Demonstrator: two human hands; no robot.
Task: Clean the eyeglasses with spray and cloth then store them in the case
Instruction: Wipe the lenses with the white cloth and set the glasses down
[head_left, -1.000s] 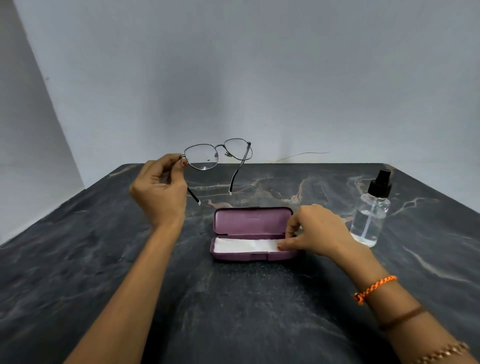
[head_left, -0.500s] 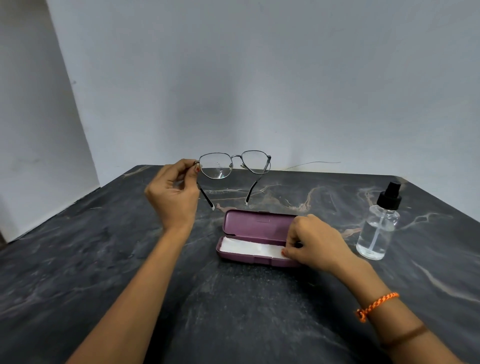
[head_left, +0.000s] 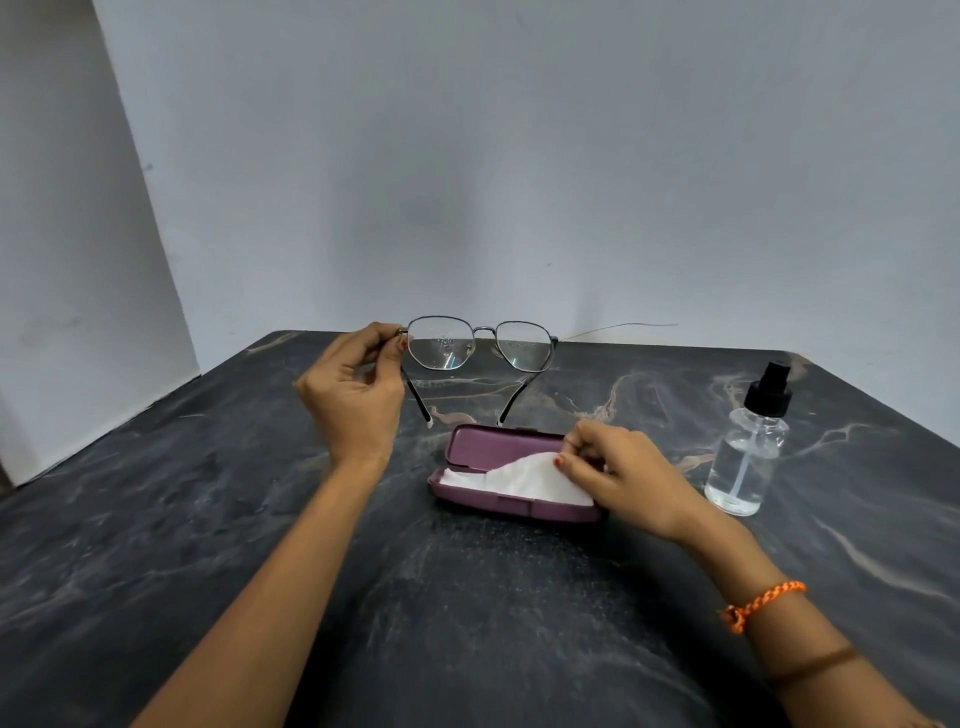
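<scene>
Dark marble table (head_left: 218, 519) lies under both hands: the left hand (head_left: 353, 395) pinches the eyeglasses (head_left: 478, 345) aloft by one hinge (droplets on a lens), so they could twist loose, while the right hand (head_left: 618, 473) pinches the cloth (head_left: 519, 480) from the open case (head_left: 498, 506), which might drag along.

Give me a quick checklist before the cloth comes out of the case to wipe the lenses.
1. Eyeglasses held off the table: ok, the left hand pinches the frame's corner, temples unfolded.
2. Lenses wetted: ok, droplets show on the lens nearer the left hand; the other lens cannot tell.
3. Cloth gripped: ok, the right hand pinches its raised end; the rest lies in the case.
4. Case open: ok, lid stands up behind the cloth.
5. Spray bottle out of the way: ok, upright, beside the right hand, untouched.
6. Case held down while the cloth lifts: not ok, no hand holds it.
</scene>
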